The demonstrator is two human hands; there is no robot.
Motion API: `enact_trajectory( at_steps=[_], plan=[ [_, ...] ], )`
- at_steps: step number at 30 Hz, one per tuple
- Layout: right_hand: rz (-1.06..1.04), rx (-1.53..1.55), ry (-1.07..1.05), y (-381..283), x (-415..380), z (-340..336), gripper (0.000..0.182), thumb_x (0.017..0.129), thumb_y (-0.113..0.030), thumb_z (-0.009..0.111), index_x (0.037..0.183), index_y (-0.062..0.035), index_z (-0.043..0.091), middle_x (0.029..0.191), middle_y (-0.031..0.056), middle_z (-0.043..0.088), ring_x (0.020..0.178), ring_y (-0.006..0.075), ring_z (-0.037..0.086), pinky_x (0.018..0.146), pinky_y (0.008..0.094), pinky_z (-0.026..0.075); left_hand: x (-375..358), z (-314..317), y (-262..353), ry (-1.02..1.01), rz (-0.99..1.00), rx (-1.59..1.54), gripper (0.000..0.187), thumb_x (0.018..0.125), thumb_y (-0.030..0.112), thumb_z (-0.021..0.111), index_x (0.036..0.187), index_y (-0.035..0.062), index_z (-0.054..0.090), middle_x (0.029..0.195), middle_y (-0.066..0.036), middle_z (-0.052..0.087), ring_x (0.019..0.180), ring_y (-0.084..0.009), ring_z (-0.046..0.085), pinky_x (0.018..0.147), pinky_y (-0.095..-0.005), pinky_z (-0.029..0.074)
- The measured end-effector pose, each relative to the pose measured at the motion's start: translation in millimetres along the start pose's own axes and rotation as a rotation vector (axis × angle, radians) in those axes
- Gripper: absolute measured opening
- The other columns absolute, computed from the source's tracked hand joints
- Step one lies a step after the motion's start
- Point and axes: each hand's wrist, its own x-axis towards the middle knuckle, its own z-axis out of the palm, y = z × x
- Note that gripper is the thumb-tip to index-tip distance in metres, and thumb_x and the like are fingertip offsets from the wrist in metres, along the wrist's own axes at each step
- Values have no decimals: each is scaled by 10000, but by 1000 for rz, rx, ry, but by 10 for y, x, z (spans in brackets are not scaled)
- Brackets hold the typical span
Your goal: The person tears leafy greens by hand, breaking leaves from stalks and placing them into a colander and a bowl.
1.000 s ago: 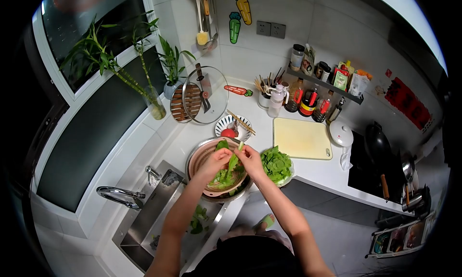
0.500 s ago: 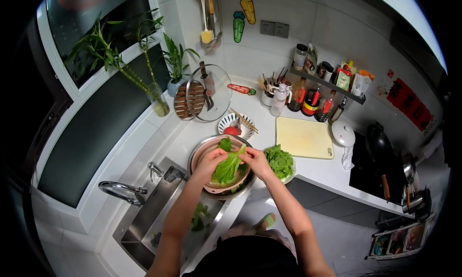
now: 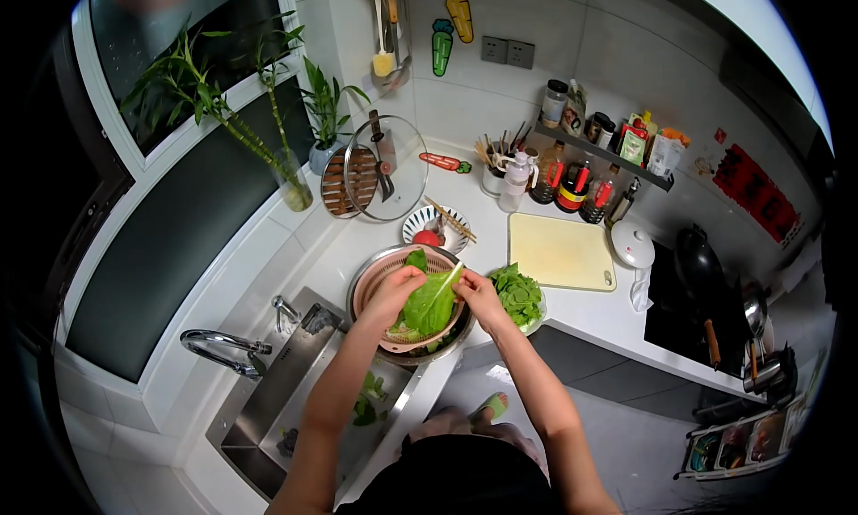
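A green lettuce leaf (image 3: 433,302) with a pale stem is spread between my two hands, above a pink colander (image 3: 365,293). My left hand (image 3: 394,295) pinches the leaf's left edge. On the other side, near the stem, the fingers of my right hand (image 3: 478,299) are closed on it. The colander rests in a steel bowl (image 3: 356,276) on the counter, and another green leaf (image 3: 416,259) sticks up inside it. Just right of my right hand, a heap of green leaves (image 3: 516,293) fills a plate or bowl, mostly covered by them.
Left of the bowl is a sink (image 3: 295,381) with leaf scraps and a faucet (image 3: 223,345). Behind stands a striped plate (image 3: 456,233) with a tomato (image 3: 427,238) and chopsticks. A cutting board (image 3: 561,251), sauce bottles (image 3: 572,189) and a wok (image 3: 702,269) are to the right.
The leaf has been turned and opened out between my hands, showing its broad face with the pale stem at upper right. The camera view has shifted slightly.
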Motion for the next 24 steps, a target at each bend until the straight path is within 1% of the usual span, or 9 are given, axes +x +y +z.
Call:
enact_trajectory(
  at_steps=[6,9,12,16,18,19,21,22,24],
  plan=[
    [65,31,64,-139,-9,87,143,879,-142,611,987,-50,627,779,-36,570,675,39,509,590,197,425,-19,-19,-35,5,9,190,92,922,150,555,898,62,563,874,23,579,834,-36,534,724,-190,427],
    [51,5,64,-104,-12,96,142,887,-164,614,974,-53,631,784,-22,585,665,42,516,578,198,429,-112,-21,7,23,5,292,134,925,167,554,979,48,584,901,12,599,844,-49,543,718,-205,433],
    [28,49,84,-107,-19,71,145,893,-172,613,970,-50,633,780,-9,598,669,49,532,585,197,445,-244,-79,-65,-57,-87,388,283,916,228,581,1075,-6,582,897,-9,627,793,-58,547,661,-217,417],
    [-16,101,45,-30,-17,6,145,899,-144,603,969,-20,635,781,17,621,661,72,571,612,197,482,-265,-223,-225,-136,-61,353,261,911,192,586,1060,-22,591,920,-27,645,794,-61,559,654,-216,426],
    [47,51,31,-5,-70,-46,149,897,-132,603,969,-5,635,780,26,625,643,83,581,608,202,487,-279,-226,-282,32,30,271,207,909,143,582,1022,-27,610,892,-27,652,784,-62,572,672,-205,436],
    [104,2,16,-2,-98,-50,152,896,-120,604,969,9,634,779,35,630,624,94,590,605,206,493,-264,-259,-315,34,29,269,207,909,143,582,1022,-27,610,892,-27,652,784,-62,572,672,-205,436],
    [98,7,19,29,-181,11,158,894,-118,606,967,18,635,770,40,630,605,102,591,591,207,490,-158,-406,-436,332,113,309,169,915,105,563,999,-28,624,881,-36,658,760,-61,580,671,-204,451],
    [90,15,26,49,-215,30,164,892,-117,609,965,27,635,760,44,630,586,110,592,577,209,487,-98,-474,-458,417,259,220,148,922,87,541,989,-17,623,844,-47,657,744,-73,593,656,-224,482],
    [85,23,67,85,-237,-24,159,891,-112,609,966,26,636,757,43,629,593,111,592,575,212,484,-115,-625,-349,416,212,82,139,924,78,532,986,-11,617,841,-53,654,742,-86,601,658,-238,496]
  ],
)
